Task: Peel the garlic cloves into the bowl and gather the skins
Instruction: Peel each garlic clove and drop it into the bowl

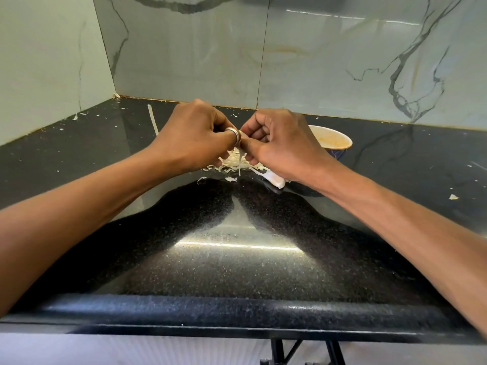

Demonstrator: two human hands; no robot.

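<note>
White garlic clove is pinched by curled fingers of left hand and right hand above skins.

Garlic clove pinched above heaped pale skins; bowl upright beside.

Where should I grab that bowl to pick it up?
Grab the bowl by its rim on the right side, reaching in from the right. It stands upright, mouth open, and that side is free. The right hand, pinching a garlic clove with the left hand, hides its left side.
</note>
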